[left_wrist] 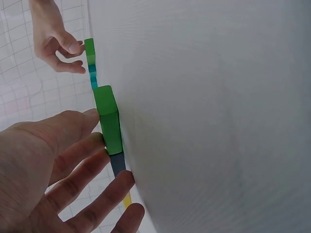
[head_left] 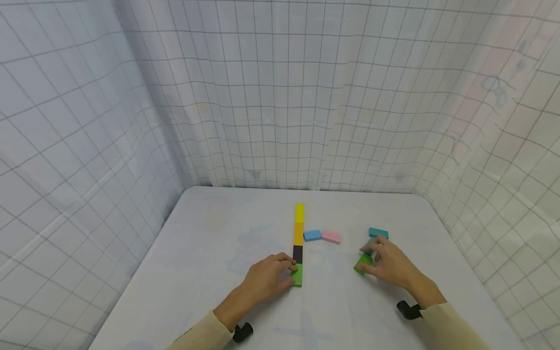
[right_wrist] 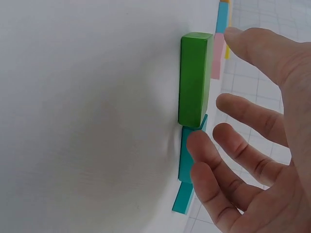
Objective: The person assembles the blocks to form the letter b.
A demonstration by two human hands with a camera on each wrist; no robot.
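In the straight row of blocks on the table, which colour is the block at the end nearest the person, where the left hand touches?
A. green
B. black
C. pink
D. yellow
A: the left hand touches the green block, the near end of the row.

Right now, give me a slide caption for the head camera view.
Left hand touches the green block ending a flat coloured row, while the right hand reaches another green block nearby.
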